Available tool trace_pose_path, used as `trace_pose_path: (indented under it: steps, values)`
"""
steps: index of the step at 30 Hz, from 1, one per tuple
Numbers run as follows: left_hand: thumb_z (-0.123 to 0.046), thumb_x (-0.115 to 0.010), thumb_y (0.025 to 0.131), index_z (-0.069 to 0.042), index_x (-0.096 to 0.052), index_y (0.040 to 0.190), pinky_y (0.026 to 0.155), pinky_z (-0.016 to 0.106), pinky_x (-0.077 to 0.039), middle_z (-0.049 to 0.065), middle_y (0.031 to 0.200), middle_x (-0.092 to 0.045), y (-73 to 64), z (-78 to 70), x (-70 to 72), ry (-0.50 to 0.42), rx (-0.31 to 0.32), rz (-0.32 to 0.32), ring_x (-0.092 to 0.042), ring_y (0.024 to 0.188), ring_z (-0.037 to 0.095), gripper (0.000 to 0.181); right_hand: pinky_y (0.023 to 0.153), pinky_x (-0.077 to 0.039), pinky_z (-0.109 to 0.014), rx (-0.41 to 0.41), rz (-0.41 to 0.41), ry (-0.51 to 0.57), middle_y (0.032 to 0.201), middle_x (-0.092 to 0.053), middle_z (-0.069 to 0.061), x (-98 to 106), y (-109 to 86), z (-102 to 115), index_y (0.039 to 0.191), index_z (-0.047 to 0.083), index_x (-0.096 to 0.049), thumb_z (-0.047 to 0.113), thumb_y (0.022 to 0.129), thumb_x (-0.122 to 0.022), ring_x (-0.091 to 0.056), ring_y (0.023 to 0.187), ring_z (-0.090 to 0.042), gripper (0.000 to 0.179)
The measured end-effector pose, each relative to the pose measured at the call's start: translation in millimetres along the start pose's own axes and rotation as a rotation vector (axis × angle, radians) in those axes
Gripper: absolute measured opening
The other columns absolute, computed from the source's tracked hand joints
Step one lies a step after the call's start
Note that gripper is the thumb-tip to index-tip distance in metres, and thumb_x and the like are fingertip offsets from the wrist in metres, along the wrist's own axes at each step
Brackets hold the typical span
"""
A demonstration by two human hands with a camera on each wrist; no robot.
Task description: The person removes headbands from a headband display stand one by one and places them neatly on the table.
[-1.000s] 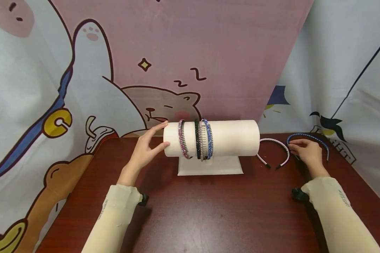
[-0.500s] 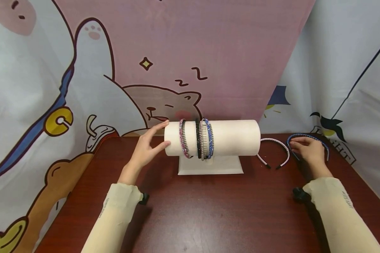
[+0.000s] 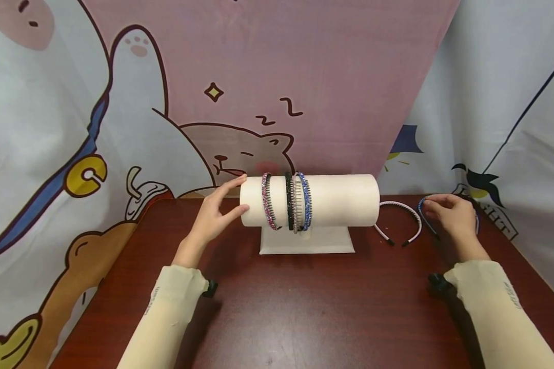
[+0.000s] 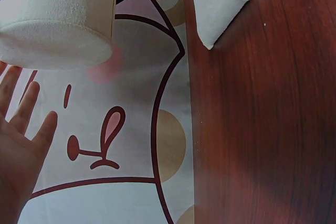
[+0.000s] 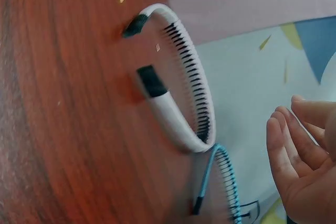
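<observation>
My left hand (image 3: 210, 212) touches the left end of a white headband display roll (image 3: 346, 200), its thumb and fingers spread. In the left wrist view its fingertips (image 4: 50, 121) lie by the roll's round end. Several sparkly toothed headbands sit on the roll, among them a pink one (image 3: 268, 202), a black one (image 3: 288, 202) and a blue one (image 3: 307, 202). My right hand (image 3: 453, 215) is over a blue braided headband (image 3: 428, 221), hiding its top. In the right wrist view this hand's loosely bent fingers show nothing between them, apart from the blue headband (image 5: 231, 182).
A white headband (image 5: 184, 61) stands on the dark red table (image 3: 304, 307), between roll and blue headband. The roll's flat white base (image 3: 307, 246) rests on the table. A pink and white cartoon cloth (image 3: 332, 92) hangs behind.
My right hand has shifted slightly right and up, now covering the top of the blue braided headband, which stays in place. My left hand remains at the roll's end.
</observation>
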State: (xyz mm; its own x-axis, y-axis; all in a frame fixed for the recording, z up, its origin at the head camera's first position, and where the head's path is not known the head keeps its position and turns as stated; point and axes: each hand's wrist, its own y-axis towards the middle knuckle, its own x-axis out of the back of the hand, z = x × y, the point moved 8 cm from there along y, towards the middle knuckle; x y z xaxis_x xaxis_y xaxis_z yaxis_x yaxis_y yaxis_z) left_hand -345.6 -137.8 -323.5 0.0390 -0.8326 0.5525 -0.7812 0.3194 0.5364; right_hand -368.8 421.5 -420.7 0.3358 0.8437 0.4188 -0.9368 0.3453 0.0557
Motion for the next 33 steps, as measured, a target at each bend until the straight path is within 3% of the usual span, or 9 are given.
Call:
trace_pose_path:
  steps: [8,16,23,28,33]
  values:
    - [-0.015,-0.075,0.089,-0.028,-0.050,0.146,0.119,0.050,-0.032,-0.005,0.153,-0.050,-0.5,6.1,-0.2,0.010,-0.015,-0.001,-0.044,0.143,0.018,0.064,0.062,-0.055,-0.011,0.081,-0.043,-0.013,0.073,-0.063,0.037,3,-11.0,26,0.105,0.016,-0.071,0.031,0.094,-0.069,-0.067,0.066,0.010,0.018]
    - [-0.020,-0.074,0.091,-0.030,-0.049,0.147,0.119,0.051,-0.032,-0.007,0.153,-0.049,-0.7,6.1,0.5,0.021,-0.021,0.003,-0.044,0.144,0.017,0.062,0.061,-0.053,-0.007,0.241,-0.080,0.159,0.074,-0.069,0.029,0,-38.5,76,0.100,0.010,-0.074,0.012,0.091,-0.072,-0.066,0.065,0.011,0.009]
    - [-0.022,-0.073,0.091,-0.031,-0.048,0.147,0.120,0.049,-0.032,-0.009,0.153,-0.048,-0.7,5.1,0.8,0.026,-0.017,0.003,-0.043,0.144,0.015,0.062,0.065,-0.055,-0.009,0.364,-0.089,0.249,0.078,-0.073,0.020,-5,-73.5,130,0.103,-0.008,-0.070,0.003,0.090,-0.070,-0.069,0.068,0.007,0.017]
    - [-0.023,-0.073,0.091,-0.031,-0.048,0.147,0.120,0.049,-0.032,-0.009,0.153,-0.049,-1.0,4.7,0.9,0.024,-0.017,0.004,-0.043,0.144,0.015,0.062,0.064,-0.053,-0.007,0.376,-0.146,0.162,0.080,-0.071,0.026,-9,-85.2,143,0.107,-0.006,-0.071,0.009,0.090,-0.072,-0.067,0.068,0.009,0.022]
    - [-0.023,-0.073,0.091,-0.029,-0.048,0.147,0.120,0.050,-0.032,-0.007,0.153,-0.048,-1.3,5.1,0.7,0.022,-0.015,0.007,-0.043,0.144,0.016,0.062,0.058,-0.048,-0.007,0.405,-0.140,0.122,0.082,-0.070,0.027,-20,-97.1,155,0.108,-0.003,-0.071,0.011,0.090,-0.073,-0.067,0.066,0.008,0.023]
